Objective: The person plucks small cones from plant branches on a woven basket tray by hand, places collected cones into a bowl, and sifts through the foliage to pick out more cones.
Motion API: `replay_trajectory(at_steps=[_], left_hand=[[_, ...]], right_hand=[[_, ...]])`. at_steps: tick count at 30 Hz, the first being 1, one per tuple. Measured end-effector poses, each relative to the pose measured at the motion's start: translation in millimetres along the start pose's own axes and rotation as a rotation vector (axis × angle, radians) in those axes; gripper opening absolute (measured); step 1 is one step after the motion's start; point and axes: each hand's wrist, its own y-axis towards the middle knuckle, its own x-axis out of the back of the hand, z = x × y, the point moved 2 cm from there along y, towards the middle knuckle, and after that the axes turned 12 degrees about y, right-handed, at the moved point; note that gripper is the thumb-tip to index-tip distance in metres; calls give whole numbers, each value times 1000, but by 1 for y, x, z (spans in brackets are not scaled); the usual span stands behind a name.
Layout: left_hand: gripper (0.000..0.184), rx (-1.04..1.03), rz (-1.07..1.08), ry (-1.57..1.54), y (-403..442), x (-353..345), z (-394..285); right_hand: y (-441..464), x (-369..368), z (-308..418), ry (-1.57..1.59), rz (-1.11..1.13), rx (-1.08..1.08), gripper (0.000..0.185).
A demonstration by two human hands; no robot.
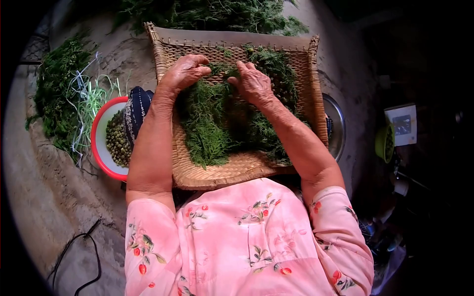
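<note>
Both hands are over a woven basket tray (242, 160) resting against my lap. My left hand (185, 74) is above its far left part, fingers curled together; whatever is in them is too small to make out. A small green sprig (218, 68) lies beside its fingertips. To the right, my right hand (254, 84) hovers with thumb and forefinger apart and nothing visible between them. Feathery green sprigs (210, 133) form a pile below my left hand. Another leafy pile (276, 71) runs down the tray's right side, partly hidden by my right forearm.
Left of the tray stands a red-rimmed white basin (97, 148) with small green berries (117, 140) and a dark patterned cloth (138, 111). A metal bowl (337, 126) is at right. More greenery (207, 15) lies beyond. A black cable (96, 256) lies on the floor.
</note>
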Motion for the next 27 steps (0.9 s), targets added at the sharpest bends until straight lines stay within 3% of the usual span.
replay_trajectory(at_steps=[5, 7, 9, 11, 15, 16, 18, 19, 21, 23, 27], left_hand=[[37, -25, -5, 52, 0, 1, -1], [37, -26, -9, 57, -1, 1, 0], [39, -9, -20, 41, -1, -1, 2], [39, -6, -6, 29, 0, -3, 2], [39, -10, 20, 27, 2, -1, 2], [39, -12, 12, 33, 2, -2, 3], [39, -13, 3, 41, 2, -2, 4], [40, -7, 12, 32, 2, -3, 5], [40, 0, 21, 26, 2, -3, 6], [39, -3, 19, 2, 2, -4, 7], [40, -14, 19, 31, 2, -3, 7]], right_hand=[[13, -20, -10, -18, -123, -2, 19], [16, -16, -17, 146, -158, -19, 11], [14, 1, -25, 540, -252, -14, 11], [14, 19, -38, 699, -288, -84, 13], [9, 40, -62, 558, -302, -71, 13], [7, 37, -68, 456, -191, -13, 15], [2, 36, -64, 279, 40, 35, 30], [-2, 30, -60, 153, 81, -16, 42], [-10, 27, -45, 34, 106, -52, 49], [-6, 13, -55, 42, 68, -23, 49], [3, 6, -60, 20, 69, -55, 28]])
